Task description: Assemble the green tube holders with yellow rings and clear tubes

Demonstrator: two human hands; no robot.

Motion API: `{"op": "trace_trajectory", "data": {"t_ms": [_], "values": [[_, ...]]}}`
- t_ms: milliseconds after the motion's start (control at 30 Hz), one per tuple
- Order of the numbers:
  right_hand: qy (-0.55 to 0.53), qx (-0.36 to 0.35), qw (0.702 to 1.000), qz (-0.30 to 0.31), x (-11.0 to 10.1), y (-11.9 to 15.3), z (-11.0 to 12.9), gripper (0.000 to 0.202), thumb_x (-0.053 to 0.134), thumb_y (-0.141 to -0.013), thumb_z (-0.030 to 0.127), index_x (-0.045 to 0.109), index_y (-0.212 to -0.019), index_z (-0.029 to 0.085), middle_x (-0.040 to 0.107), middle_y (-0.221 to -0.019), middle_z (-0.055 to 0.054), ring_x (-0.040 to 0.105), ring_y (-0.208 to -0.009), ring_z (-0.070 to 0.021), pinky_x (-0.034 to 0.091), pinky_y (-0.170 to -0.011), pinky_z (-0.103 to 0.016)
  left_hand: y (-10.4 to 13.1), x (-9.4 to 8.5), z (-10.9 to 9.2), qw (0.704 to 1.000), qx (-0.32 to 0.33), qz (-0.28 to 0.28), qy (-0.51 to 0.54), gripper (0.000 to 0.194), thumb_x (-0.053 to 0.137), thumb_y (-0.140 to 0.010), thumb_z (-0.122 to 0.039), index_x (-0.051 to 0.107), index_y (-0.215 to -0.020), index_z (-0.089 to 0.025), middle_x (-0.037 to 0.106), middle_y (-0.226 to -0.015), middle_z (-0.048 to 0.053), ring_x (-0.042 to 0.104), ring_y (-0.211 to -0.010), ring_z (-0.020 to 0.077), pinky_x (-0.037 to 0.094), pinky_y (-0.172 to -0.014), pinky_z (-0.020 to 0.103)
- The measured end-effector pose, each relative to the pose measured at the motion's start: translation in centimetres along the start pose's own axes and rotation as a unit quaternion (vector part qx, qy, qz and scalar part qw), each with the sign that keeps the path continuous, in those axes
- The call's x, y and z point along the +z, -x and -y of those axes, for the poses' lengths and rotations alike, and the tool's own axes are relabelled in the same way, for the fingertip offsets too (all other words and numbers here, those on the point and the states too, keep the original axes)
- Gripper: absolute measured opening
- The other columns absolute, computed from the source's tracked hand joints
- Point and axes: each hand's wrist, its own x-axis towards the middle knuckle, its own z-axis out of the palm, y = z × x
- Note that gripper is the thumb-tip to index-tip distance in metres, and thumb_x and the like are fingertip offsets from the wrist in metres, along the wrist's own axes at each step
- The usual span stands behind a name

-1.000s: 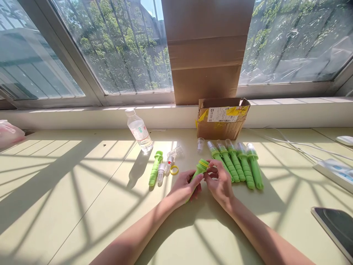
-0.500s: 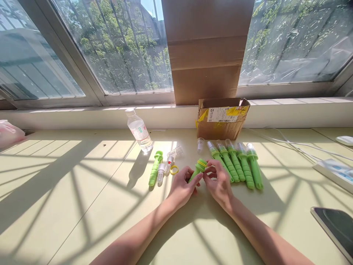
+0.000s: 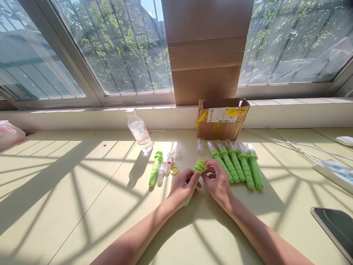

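My left hand (image 3: 184, 187) is wrapped round a green tube (image 3: 199, 166) with a yellow ring near its top. The fingers of my right hand (image 3: 216, 180) are pinched at that ringed top end. To the left lie another green tube (image 3: 156, 168), small clear plastic parts (image 3: 160, 174) and a loose yellow ring (image 3: 174, 170). Several green tubes with clear caps (image 3: 239, 165) lie in a row beyond my right hand. A clear cap (image 3: 200, 145) stands in front of the box.
A water bottle (image 3: 139, 131) stands at the back, left of a cardboard box (image 3: 222, 123). On the right are a power strip (image 3: 335, 173), white cables (image 3: 293, 144) and a phone (image 3: 335, 230). A pinkish bag (image 3: 10, 133) sits at the far left.
The held green tube has tipped more upright and shifted slightly left, and its lower end now shows below my left hand. My right fingers have moved slightly left with it.
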Motion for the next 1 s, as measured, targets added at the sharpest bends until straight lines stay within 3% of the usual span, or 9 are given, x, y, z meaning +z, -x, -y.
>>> {"op": "trace_trajectory", "data": {"t_ms": [333,567,800,1000], "values": [[0.005,-0.009,1.000,-0.005,-0.1,0.0,0.3,0.010,0.054,-0.092,0.034,0.051,-0.095,0.025,0.058,-0.094,-0.003,0.065,-0.069,-0.0173,0.055,-0.052,-0.031,0.2,-0.2,-0.9,0.998,-0.023,0.035,0.040,0.041,0.053,-0.090,-0.056,0.062,-0.071,-0.021,0.061,-0.054,0.000,0.062,-0.053,0.0167,0.044,-0.052,0.025],[-0.013,0.004,1.000,0.002,-0.1,-0.2,0.4,0.021,0.056,-0.093,0.045,0.053,-0.094,0.025,0.057,-0.095,-0.004,0.067,-0.068,-0.0205,0.055,-0.052,-0.034,-0.2,-0.4,-0.8,0.996,-0.048,0.059,0.038,0.048,0.045,-0.092,-0.056,0.056,-0.062,-0.021,0.056,-0.053,0.000,0.052,-0.047,0.0135,0.037,-0.047,0.024],[-0.008,-0.001,1.000,0.021,-0.1,0.0,0.4,0.010,0.055,-0.092,0.030,0.050,-0.098,0.024,0.057,-0.099,-0.004,0.067,-0.072,-0.0178,0.055,-0.052,-0.030,-0.3,-0.5,-0.8,0.995,-0.051,0.062,0.053,0.049,0.046,-0.090,-0.062,0.050,-0.064,-0.021,0.054,-0.052,-0.002,0.047,-0.040,0.0111,0.033,-0.043,0.025],[-0.017,-0.038,0.999,0.010,-0.2,0.1,0.9,0.005,0.054,-0.090,0.021,0.055,-0.094,0.023,0.062,-0.104,-0.005,0.066,-0.070,-0.0156,0.054,-0.051,-0.027,-0.3,-0.7,-0.4,0.994,-0.046,0.084,0.057,0.046,0.048,-0.089,-0.065,0.056,-0.078,-0.020,0.054,-0.050,-0.003,0.043,-0.036,0.0095,0.031,-0.039,0.023]]}}
